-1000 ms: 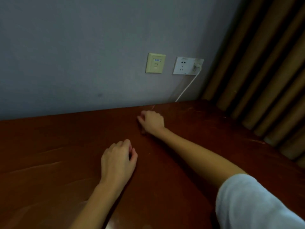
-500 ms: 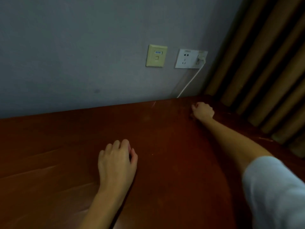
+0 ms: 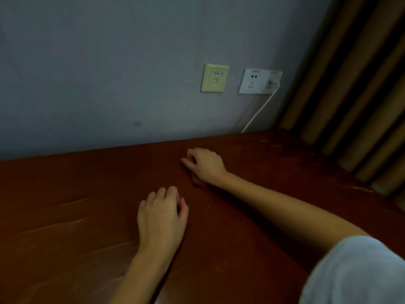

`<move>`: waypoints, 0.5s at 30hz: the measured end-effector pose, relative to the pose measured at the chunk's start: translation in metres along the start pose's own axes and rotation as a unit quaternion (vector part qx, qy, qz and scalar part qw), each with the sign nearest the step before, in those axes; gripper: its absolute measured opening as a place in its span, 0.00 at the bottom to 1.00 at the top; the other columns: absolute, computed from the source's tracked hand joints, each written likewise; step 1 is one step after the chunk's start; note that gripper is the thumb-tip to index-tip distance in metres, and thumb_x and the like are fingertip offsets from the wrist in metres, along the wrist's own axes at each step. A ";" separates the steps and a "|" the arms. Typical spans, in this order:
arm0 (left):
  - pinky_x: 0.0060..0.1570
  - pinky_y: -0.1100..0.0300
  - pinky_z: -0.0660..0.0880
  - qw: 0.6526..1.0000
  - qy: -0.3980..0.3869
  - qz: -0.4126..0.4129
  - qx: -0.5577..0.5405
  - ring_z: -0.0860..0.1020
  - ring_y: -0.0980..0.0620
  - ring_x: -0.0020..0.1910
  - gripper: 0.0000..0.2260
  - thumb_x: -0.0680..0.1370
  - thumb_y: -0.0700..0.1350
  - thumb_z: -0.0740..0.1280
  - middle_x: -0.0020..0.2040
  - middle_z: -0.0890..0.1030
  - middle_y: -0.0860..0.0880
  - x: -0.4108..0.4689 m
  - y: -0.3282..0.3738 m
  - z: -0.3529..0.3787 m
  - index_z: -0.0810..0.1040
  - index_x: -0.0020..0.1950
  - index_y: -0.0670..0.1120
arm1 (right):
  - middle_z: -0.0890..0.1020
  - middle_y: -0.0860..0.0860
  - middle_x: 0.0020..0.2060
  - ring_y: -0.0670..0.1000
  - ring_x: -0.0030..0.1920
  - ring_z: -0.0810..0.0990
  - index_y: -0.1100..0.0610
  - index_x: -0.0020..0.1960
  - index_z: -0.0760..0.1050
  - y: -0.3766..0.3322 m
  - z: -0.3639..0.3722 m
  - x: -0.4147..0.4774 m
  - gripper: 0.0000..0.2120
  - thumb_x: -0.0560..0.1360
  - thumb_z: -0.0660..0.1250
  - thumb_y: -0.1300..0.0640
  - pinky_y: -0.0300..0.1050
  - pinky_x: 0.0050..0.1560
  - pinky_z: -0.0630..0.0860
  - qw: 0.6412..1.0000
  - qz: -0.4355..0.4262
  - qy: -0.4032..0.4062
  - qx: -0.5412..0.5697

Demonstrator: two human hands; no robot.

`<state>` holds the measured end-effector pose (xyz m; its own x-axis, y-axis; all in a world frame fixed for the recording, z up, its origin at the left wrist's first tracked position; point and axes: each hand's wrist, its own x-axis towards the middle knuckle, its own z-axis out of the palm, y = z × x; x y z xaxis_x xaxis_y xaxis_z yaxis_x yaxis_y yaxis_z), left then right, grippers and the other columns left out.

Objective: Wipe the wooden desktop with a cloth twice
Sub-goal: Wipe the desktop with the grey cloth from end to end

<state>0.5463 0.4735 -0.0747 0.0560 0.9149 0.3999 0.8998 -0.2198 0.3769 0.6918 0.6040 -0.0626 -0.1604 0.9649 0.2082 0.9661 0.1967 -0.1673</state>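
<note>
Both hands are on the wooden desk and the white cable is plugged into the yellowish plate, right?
No: the head view shows the white cable plugged into the white socket beside the yellowish plate. The left hand and right hand are on the wooden desk.

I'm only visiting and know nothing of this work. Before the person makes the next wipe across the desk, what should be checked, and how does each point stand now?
1. Grip on the cloth: cannot tell. The right hand lies with curled fingers on the desktop, but no cloth shows plainly.
2. Left hand out of the way: ok. It rests nearer the person, apart from the right hand.
3. White cable away from the hands: ok. It drops from the wall socket behind the desk's far edge.
4. Curtain away from the hands: ok. It hangs at the desk's right end.
5. Wood wiped clean: cannot tell. The light is dim.
</note>
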 end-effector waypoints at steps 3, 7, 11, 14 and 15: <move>0.33 0.59 0.68 1.000 0.003 0.006 -0.005 0.71 0.54 0.33 0.06 0.75 0.47 0.65 0.34 0.73 0.53 0.000 -0.001 0.002 0.73 0.39 0.50 | 0.82 0.51 0.41 0.55 0.45 0.80 0.51 0.40 0.71 0.065 -0.013 -0.025 0.13 0.78 0.59 0.44 0.46 0.38 0.68 0.997 0.075 0.009 -0.014; 0.33 0.60 0.65 1.000 -0.001 0.007 0.013 0.71 0.54 0.33 0.05 0.75 0.48 0.64 0.35 0.73 0.52 0.000 0.000 0.004 0.74 0.41 0.49 | 0.83 0.54 0.48 0.58 0.52 0.80 0.53 0.51 0.78 0.171 -0.033 -0.009 0.14 0.79 0.58 0.46 0.46 0.46 0.72 0.956 0.285 0.058 -0.037; 0.32 0.59 0.67 1.000 -0.004 0.007 0.023 0.71 0.53 0.33 0.05 0.74 0.48 0.65 0.34 0.73 0.53 0.002 -0.002 0.008 0.73 0.39 0.49 | 0.76 0.60 0.61 0.62 0.61 0.75 0.58 0.63 0.74 0.199 -0.028 0.038 0.19 0.80 0.57 0.47 0.52 0.57 0.72 0.920 0.381 0.079 -0.035; 0.33 0.58 0.67 1.000 0.001 0.011 0.020 0.71 0.52 0.33 0.05 0.74 0.48 0.65 0.34 0.73 0.52 0.002 -0.003 0.010 0.73 0.39 0.49 | 0.77 0.60 0.60 0.61 0.60 0.76 0.59 0.61 0.76 0.161 -0.014 0.075 0.19 0.79 0.57 0.47 0.51 0.56 0.73 0.931 0.358 0.074 -0.012; 0.33 0.58 0.67 1.000 -0.001 0.012 0.022 0.72 0.52 0.33 0.05 0.74 0.48 0.64 0.34 0.73 0.52 0.002 -0.003 0.010 0.73 0.39 0.49 | 0.78 0.60 0.59 0.61 0.60 0.77 0.59 0.60 0.76 0.139 -0.008 0.086 0.19 0.79 0.57 0.47 0.51 0.56 0.73 0.943 0.325 0.065 -0.006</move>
<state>0.5478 0.4789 -0.0835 0.0786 0.9099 0.4074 0.9165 -0.2267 0.3296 0.8142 0.7134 -0.0604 0.4928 0.8511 0.1811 0.8539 -0.4330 -0.2887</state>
